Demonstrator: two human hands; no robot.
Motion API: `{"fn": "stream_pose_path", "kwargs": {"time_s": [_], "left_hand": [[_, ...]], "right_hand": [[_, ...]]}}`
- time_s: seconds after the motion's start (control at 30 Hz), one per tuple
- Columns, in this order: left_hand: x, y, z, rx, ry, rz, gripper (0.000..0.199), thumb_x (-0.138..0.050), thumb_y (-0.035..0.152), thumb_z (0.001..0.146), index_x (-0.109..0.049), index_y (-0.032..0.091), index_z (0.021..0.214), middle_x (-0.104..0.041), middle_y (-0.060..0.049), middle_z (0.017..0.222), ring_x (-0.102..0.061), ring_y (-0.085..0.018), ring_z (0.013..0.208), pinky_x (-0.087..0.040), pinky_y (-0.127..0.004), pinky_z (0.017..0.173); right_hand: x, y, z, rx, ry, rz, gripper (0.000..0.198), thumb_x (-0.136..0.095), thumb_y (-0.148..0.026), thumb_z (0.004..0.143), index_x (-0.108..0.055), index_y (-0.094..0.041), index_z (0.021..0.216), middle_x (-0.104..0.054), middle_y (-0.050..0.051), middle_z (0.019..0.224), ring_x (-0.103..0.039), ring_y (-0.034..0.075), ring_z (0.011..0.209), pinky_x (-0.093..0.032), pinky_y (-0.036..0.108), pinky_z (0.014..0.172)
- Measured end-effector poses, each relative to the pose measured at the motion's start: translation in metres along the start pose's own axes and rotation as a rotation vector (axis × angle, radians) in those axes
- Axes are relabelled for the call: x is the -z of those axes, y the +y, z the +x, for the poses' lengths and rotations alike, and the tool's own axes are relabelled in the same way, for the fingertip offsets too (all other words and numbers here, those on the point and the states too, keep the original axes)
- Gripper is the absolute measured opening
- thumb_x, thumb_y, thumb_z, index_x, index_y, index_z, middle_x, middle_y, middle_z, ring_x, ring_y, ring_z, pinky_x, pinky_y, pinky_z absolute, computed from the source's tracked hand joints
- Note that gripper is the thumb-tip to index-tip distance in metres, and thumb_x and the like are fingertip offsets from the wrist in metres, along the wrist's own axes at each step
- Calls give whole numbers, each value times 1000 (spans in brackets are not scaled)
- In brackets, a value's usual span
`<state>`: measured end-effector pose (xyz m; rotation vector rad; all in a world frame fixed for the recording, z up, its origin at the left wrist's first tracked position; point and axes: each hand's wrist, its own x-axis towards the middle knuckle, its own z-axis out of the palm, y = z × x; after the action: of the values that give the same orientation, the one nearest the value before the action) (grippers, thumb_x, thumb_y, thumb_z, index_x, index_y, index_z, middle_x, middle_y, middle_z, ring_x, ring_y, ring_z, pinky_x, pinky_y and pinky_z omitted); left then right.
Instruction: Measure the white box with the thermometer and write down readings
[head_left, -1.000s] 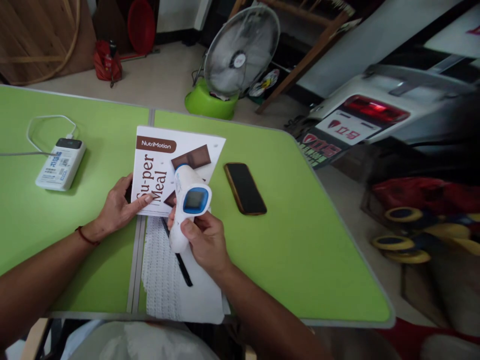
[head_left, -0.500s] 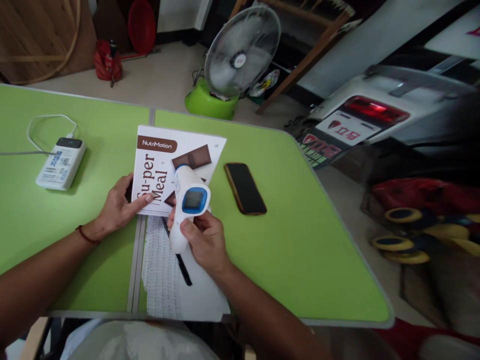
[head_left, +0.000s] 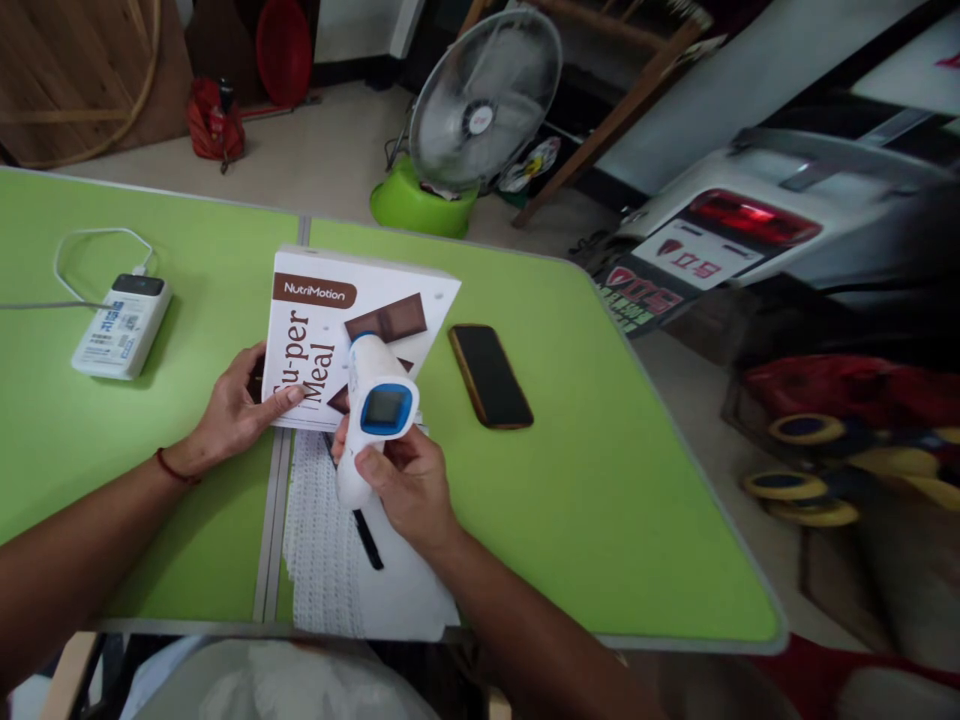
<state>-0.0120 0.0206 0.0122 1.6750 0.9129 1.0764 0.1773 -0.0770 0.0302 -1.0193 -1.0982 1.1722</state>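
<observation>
Left of centre, left hand (head_left: 234, 408) pinches box (head_left: 330, 325) by lower-left edge; right hand (head_left: 411, 490) grips thermometer (head_left: 377, 375). One-sided hold could let box tip.

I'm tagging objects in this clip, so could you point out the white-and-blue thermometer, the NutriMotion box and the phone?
Thermometer (head_left: 385, 408): head view, on its display.
NutriMotion box (head_left: 336, 330): head view, on its printed front face.
Phone (head_left: 492, 377): head view, on its dark screen.
</observation>
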Motion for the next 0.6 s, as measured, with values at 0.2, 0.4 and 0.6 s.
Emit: {"fn": "stream_pose_path", "kwargs": {"time_s": [0.2, 0.4, 0.6], "left_hand": [[3, -13, 1, -57, 112, 87, 65, -78, 64, 83, -60, 17, 124, -68, -15, 121, -66, -34, 115, -57, -55, 98], [5, -33, 8, -122, 199, 181, 73, -77, 68, 83, -55, 18, 132, -63, -15, 122, -63, -32, 113, -57, -53, 94], [5, -40, 18, -223, 195, 258, 75, -72, 70, 86, -54, 18, 137, -62, -15, 127, -61, -33, 117, -57, -51, 96]], "right_hand": [[29, 10, 2, 50, 4, -258, 45, -81, -45, 76, -68, -27, 115, -77, 5, 103, -73, 21, 89, -62, 37, 81], [81, 4, 19, 19, -236, -819, 47, -73, -27, 70, -68, -23, 116, -78, 9, 111, -74, 27, 95, -59, 43, 88], [104, -5, 23, 65, -299, -1104, 44, -68, -28, 77, -67, -23, 120, -76, 10, 119, -74, 30, 104, -60, 43, 89]]}}
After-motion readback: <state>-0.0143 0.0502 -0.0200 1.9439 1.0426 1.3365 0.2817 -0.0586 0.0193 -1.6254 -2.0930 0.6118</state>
